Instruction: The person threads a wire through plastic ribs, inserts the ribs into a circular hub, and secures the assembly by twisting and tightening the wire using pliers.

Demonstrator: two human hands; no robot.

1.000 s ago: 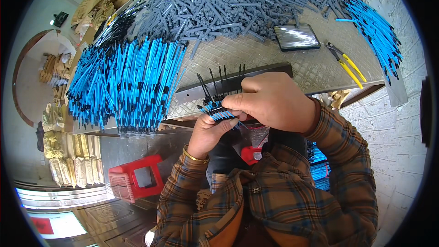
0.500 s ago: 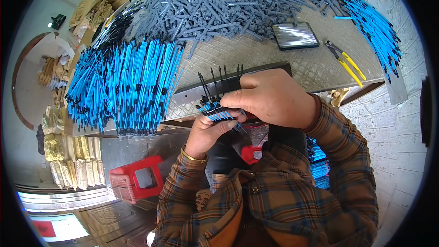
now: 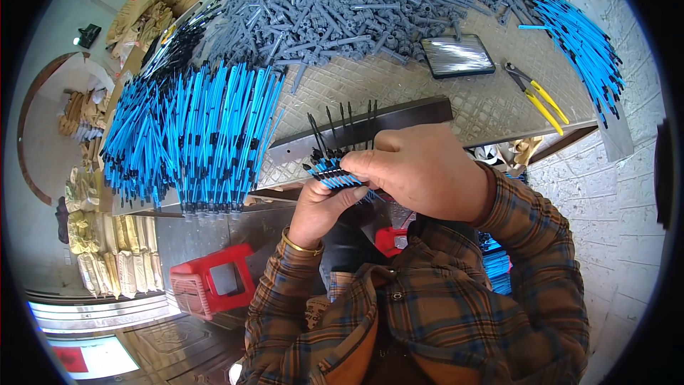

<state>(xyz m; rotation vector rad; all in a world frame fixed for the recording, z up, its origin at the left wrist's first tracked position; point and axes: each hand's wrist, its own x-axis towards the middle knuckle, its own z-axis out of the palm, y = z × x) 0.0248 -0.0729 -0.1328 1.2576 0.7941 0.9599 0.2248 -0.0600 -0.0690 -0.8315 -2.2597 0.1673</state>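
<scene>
A bundle of thin blue plastic tubes (image 3: 338, 180) with black ends sits in my left hand (image 3: 318, 211), whose fingers close round it from below and whose thumb lies along the near side. Several slim black stems stick up from the bundle's far side. My right hand (image 3: 432, 172) is closed over the right part of the bundle, thumb and forefinger pressed together against the black ends. What lies between those fingertips is hidden by the hand itself. Behind both hands, a dark metal bar (image 3: 406, 115) runs along the table's near edge.
Large heap of grey plastic pieces (image 3: 335, 14) at the back; many blue tubes (image 3: 221, 135) at the left, more tubes (image 3: 581, 39) at far right. A black tray of thin metal pins (image 3: 458, 55) and yellow-handled cutters (image 3: 545, 103) lie right. Red stool (image 3: 214, 281) stands lower left.
My right hand has come down and slightly toward me, its knuckles lower, with the fingertips still at the bundle. My left hand keeps its hold almost unmoved.
</scene>
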